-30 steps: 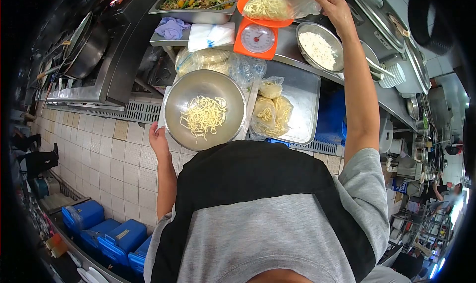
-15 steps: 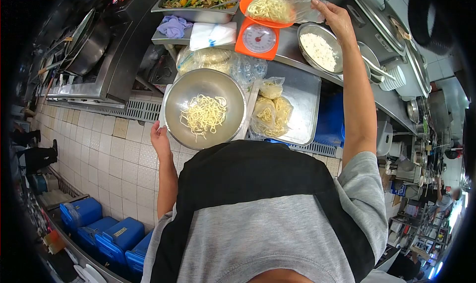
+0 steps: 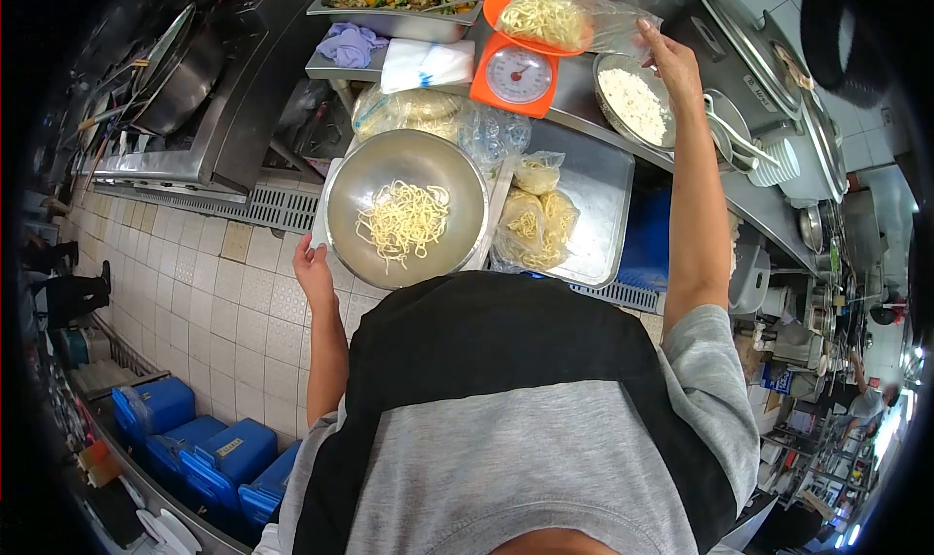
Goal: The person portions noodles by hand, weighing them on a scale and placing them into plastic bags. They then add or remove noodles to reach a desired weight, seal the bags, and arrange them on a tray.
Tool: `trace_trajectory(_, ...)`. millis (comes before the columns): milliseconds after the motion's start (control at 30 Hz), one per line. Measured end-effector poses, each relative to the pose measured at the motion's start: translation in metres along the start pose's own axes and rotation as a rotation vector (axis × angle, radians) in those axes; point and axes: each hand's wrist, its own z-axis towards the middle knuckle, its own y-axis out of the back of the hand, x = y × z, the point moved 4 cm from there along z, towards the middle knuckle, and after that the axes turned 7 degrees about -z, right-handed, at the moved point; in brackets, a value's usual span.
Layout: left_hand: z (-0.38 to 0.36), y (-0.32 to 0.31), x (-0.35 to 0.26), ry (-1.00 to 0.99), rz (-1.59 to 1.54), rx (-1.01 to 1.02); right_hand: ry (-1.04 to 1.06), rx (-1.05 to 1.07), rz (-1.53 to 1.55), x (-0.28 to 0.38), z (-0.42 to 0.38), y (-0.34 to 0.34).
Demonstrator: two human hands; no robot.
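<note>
The rectangular steel tray (image 3: 598, 180) lies on your side of the orange plastic scale (image 3: 518, 74), apparently to gather the small clear bags of yellow noodles (image 3: 556, 226). Nearer you and left of the scale, the wide steel mixing bowl (image 3: 409, 156) of loose noodles seems placed for easy reach; your left hand (image 3: 314, 278) has loosely curled fingers beside its rim, contact unclear. The larger clear bag of pale noodles (image 3: 545, 18) rests atop the scale, its end pinched by your right hand's (image 3: 673, 67) fingers, probably for steadiness. Count one tray, one scale, one mixing bowl, one larger bag, seemingly three small bags.
</note>
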Motion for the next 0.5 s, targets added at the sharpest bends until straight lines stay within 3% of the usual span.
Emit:
trace_trajectory(167,0.006,-0.003,0.005,0.043,0.017,0.007,0.059,-0.068,-0.019,0.005,-0.01,0.001)
trace_trajectory(233,0.006,-0.006,0.002,-0.054,0.081,-0.015,0.142,-0.149,-0.179,0.023,-0.019,0.004)
trace_trajectory(367,0.002,-0.013,0.002,-0.032,0.028,0.012,0.303,-0.193,-0.091,0.01,0.01,-0.011)
trace_trajectory(433,-0.005,-0.016,-0.004,-0.027,0.061,0.003,0.052,0.111,0.346,0.011,0.024,-0.021)
trace_trajectory(500,-0.004,-0.015,0.001,-0.005,0.023,0.031,0.023,0.167,0.471,0.025,0.03,-0.025)
